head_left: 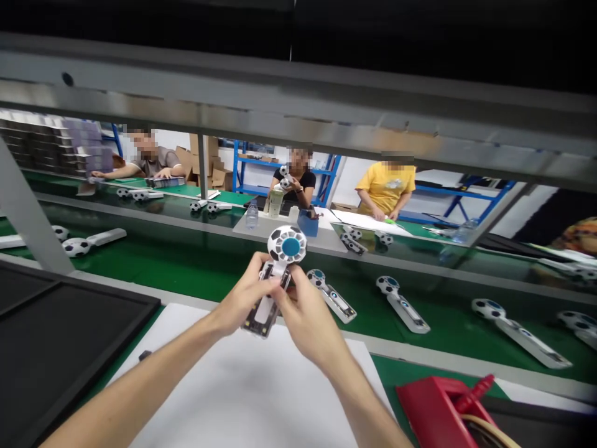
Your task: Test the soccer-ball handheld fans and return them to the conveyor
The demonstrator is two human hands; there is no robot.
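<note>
Both my hands grip one soccer-ball-headed device [286,246] above a white sheet [242,386]. Its round head has black and white patches and a blue disc ringed by slots. Below the head, its handle shows dark inner parts and a pale strip. My left hand [247,292] wraps the handle's left side, thumb across the front. On the other side my right hand [303,305] is closed around it, its thumb close to the left one. The fingers behind the handle are hidden. Similar devices [403,305] lie on the green belt just beyond.
A metal post [32,205] and an overhead beam [298,93] frame the view. Black trays [69,348] lie left; a red holder [433,410] with a red tool [476,393] stands front right. Across the belt [153,261], several people work near a water bottle [252,214].
</note>
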